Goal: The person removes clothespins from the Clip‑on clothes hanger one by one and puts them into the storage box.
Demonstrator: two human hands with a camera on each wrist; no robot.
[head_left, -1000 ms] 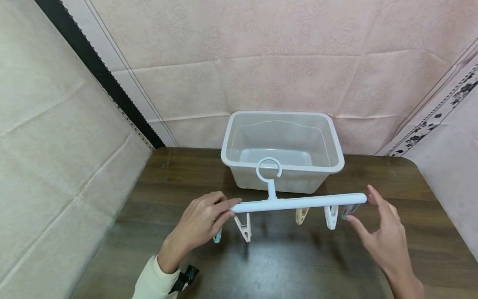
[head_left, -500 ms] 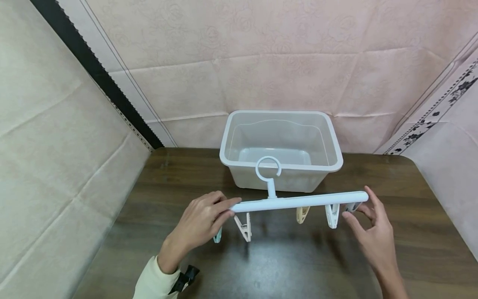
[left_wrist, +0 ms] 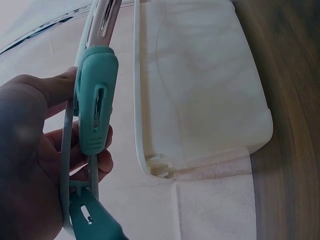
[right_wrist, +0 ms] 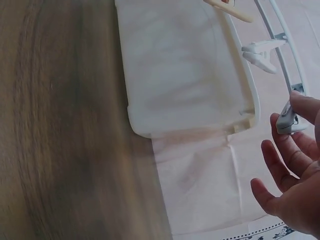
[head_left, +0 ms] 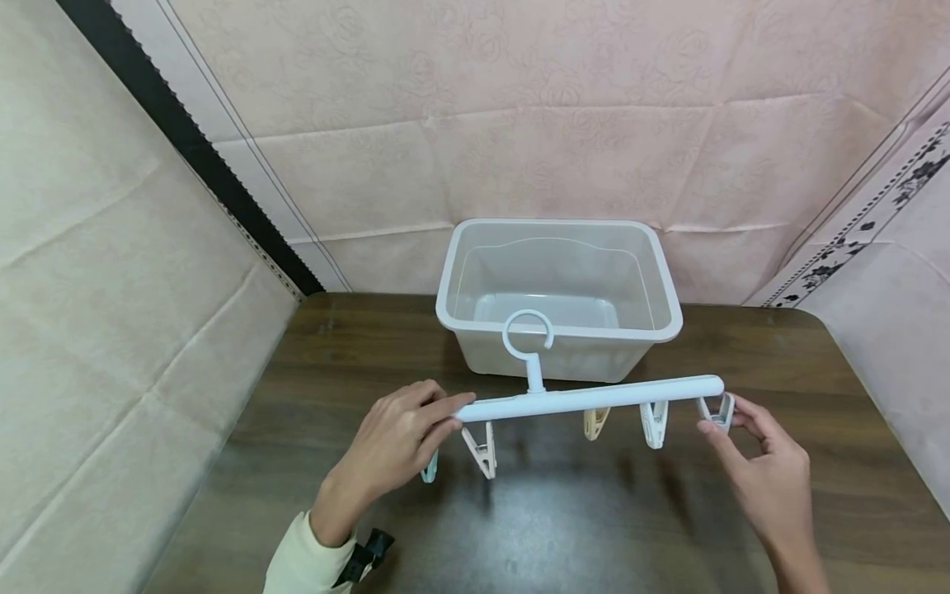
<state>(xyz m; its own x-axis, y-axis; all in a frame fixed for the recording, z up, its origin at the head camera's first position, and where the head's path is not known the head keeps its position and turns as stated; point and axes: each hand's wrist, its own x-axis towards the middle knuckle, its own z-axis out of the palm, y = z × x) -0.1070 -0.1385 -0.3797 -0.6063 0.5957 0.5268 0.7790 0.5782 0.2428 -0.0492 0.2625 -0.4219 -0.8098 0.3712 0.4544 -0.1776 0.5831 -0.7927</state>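
Observation:
A pale blue clip hanger (head_left: 594, 398) is held roughly level above the table, its hook pointing up. My left hand (head_left: 393, 441) grips its left end, between thumb and fingers. Beside that hand hang a teal clip (left_wrist: 98, 100) and a pinkish-white clip (head_left: 482, 452). Farther right along the bar are a yellow clip (head_left: 595, 422) and a white clip (head_left: 654, 425). At the right end, my right hand (head_left: 772, 470) pinches a grey clip (head_left: 720, 411) between thumb and fingers. In the right wrist view this clip (right_wrist: 287, 119) is partly covered by the fingers.
A light grey plastic bin (head_left: 560, 334) stands behind the hanger at the back of the dark wooden table (head_left: 356, 330). Patterned pale cloth (head_left: 557, 157) hangs behind the table and along both sides.
My right hand has moved from the bar's right tip down onto the grey clip, which is now tilted outward. The hanger has shifted slightly left, while my left hand keeps its grip.

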